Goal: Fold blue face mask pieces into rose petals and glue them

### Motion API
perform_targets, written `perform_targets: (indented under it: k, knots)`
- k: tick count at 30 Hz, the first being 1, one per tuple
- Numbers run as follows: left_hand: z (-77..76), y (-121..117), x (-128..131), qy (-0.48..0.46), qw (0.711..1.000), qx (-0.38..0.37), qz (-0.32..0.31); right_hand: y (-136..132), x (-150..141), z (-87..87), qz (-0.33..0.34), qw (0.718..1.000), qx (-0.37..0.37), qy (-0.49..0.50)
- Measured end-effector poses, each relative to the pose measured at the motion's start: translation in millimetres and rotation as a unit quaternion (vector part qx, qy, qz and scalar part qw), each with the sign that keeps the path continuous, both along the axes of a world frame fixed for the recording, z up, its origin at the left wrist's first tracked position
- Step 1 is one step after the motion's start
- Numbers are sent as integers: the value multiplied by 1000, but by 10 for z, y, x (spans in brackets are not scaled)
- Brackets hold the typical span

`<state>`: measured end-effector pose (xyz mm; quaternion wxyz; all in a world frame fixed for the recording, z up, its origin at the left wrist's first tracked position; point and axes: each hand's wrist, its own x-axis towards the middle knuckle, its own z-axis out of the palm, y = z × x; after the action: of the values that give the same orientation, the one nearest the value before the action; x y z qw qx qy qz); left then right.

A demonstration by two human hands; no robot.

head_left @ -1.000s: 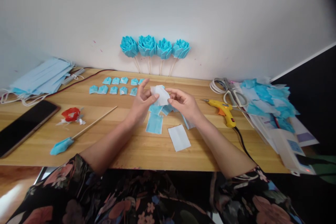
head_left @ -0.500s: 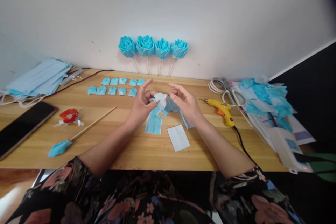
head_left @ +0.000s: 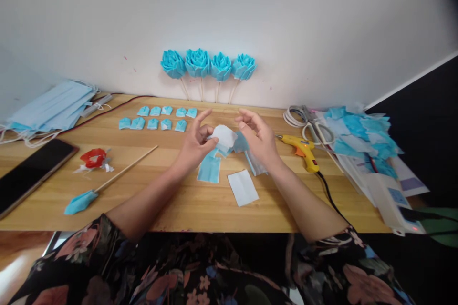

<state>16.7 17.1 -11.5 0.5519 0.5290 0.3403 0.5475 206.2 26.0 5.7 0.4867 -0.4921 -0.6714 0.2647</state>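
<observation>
My left hand (head_left: 196,145) pinches the left edge of a small piece of mask fabric (head_left: 224,136) between thumb and fingers, its white face towards me. To the right of that piece, my right hand (head_left: 258,137) has its fingers apart and nothing visible in them. Under and around the hands lie cut fabric pieces: a blue rectangle (head_left: 209,169), a white rectangle (head_left: 243,188) and a bluish piece (head_left: 255,162) partly behind my right hand. Several folded blue petals (head_left: 152,124) stand in two rows to the left, beyond my left hand.
Blue fabric flowers (head_left: 198,63) on sticks lean on the wall. A yellow glue gun (head_left: 302,151), scissors (head_left: 317,132) and a heap of blue scraps (head_left: 361,133) are on the right. Leftward are face masks (head_left: 53,105), a phone (head_left: 36,171), red tape (head_left: 95,157) and a blue bud (head_left: 81,201) on a stick.
My right hand has let go of the fabric piece and moved slightly right. The piece, crumpled before, now spreads flatter in my left hand.
</observation>
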Motion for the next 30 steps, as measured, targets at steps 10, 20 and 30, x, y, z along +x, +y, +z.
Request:
perform_targets:
  k: [10,20,30]
  knots:
    - [0,-53,45,39,998,33,-30,-96,-107,49,64,994,53,-71]
    - [-53,16,7,-4,1000,-18,-3,-12,-70,-41,57,995,-20,77]
    - [-66,23,-41,-41,999,-20,16,-77,-89,-9,91,995,-6,51]
